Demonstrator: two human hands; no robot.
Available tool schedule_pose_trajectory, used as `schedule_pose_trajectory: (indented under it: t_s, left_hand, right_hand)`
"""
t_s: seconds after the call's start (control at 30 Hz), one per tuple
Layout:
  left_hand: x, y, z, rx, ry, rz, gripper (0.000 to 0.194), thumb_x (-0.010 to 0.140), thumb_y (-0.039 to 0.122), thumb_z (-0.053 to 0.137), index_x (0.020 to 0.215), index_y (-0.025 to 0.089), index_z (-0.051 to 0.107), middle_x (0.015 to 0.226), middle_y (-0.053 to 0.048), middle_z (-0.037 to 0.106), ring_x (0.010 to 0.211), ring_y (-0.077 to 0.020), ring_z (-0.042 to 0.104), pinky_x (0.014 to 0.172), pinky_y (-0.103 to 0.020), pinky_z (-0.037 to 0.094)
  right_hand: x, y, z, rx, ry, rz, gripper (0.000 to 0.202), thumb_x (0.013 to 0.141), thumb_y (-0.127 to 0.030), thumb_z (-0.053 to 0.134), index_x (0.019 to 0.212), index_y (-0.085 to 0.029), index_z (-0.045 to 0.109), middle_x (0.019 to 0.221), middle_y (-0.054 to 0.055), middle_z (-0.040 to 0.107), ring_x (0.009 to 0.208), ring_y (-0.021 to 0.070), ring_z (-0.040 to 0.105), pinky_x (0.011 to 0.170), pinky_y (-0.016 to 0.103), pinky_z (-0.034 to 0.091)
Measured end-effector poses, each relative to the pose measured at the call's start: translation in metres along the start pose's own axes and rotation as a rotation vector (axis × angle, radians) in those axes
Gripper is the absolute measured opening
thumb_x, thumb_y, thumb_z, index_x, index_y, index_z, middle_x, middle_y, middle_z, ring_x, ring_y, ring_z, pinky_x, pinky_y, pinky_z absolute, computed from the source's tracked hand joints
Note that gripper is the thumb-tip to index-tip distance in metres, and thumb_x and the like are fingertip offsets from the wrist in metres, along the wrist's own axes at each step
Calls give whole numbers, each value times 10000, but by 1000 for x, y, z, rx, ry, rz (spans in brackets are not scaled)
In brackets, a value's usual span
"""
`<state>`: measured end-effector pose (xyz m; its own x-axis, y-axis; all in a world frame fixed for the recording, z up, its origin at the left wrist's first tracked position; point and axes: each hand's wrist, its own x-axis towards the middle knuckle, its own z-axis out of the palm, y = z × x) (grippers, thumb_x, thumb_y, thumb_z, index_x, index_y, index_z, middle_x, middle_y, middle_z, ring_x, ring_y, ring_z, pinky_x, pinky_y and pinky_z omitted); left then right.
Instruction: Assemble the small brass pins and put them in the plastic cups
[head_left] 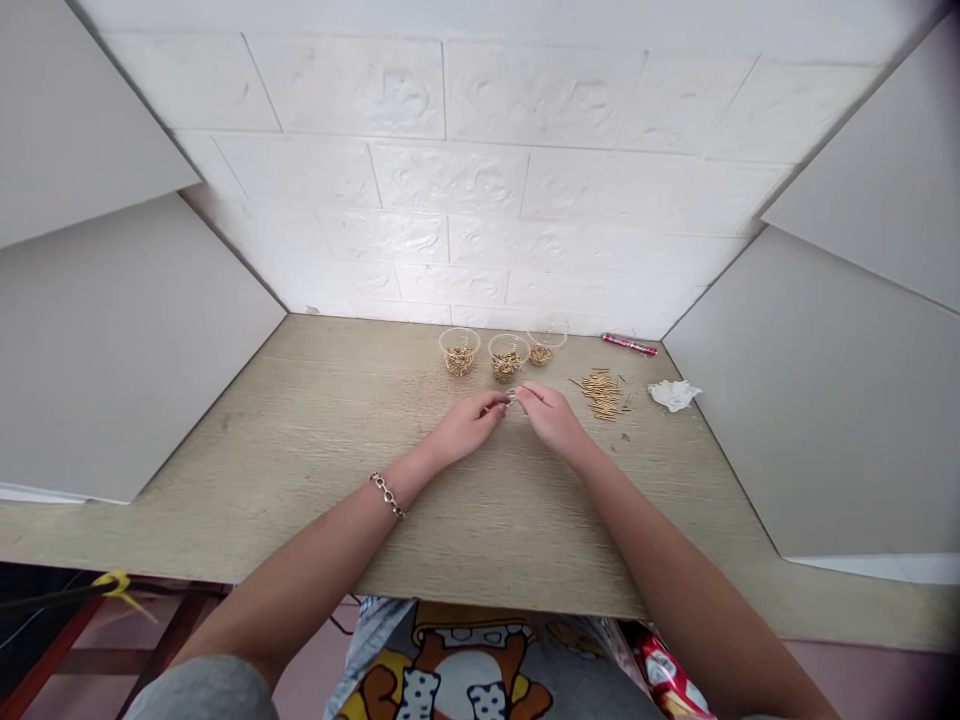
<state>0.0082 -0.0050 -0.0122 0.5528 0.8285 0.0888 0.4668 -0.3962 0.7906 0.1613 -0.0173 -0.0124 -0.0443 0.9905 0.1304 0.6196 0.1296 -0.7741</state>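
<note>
Both hands meet just in front of the middle cup (508,358): left hand (466,425) and right hand (553,415) pinch a tiny part (511,397) between their nearly closed fingertips; it is too small to identify. Loose brass pins (602,392) lie right of that cup.

table (315,450): pale grey-beige, wood grain | wall (450,170): white brick pattern | side panels (112,350): plain light grey | 3 cups (460,350): clear, w/ gold-brown bits | loose pin pile (602,392): gold | pen (630,345): red | tissue (674,395): white | bracelet (388,495): silver chain | shirt (457,670): orange/yellow cartoon print
</note>
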Motion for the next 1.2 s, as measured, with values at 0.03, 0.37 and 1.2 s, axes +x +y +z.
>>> schedule_pose_trajectory:
  t_s: [0.03,0.37,1.2]
  left_hand:
    - [0,1,0,-13,-8,11,316,813,328,330,990,178,544,880,-23,600,778,-138,527,726,-252,400]
    - [-1,4,0,-15,-73,35,323,823,326,290,797,159,565,770,-5,594,712,-123,515,678,-233,390]
    - [-1,3,0,48,-37,93,276,813,243,300,791,166,564,818,-8,612,766,-122,542,696,-225,396]
  right_hand:
    - [0,1,1,89,-35,5,296,791,-347,305,567,-177,397,537,-28,410,540,104,379,510,213,269]
    - [0,8,6,438,-221,55,294,774,-351,359,537,-177,378,498,-54,318,449,75,286,463,213,244]
    - [-4,0,10,299,-82,58,290,763,-378,369,597,-169,482,580,-24,480,565,96,430,562,217,324]
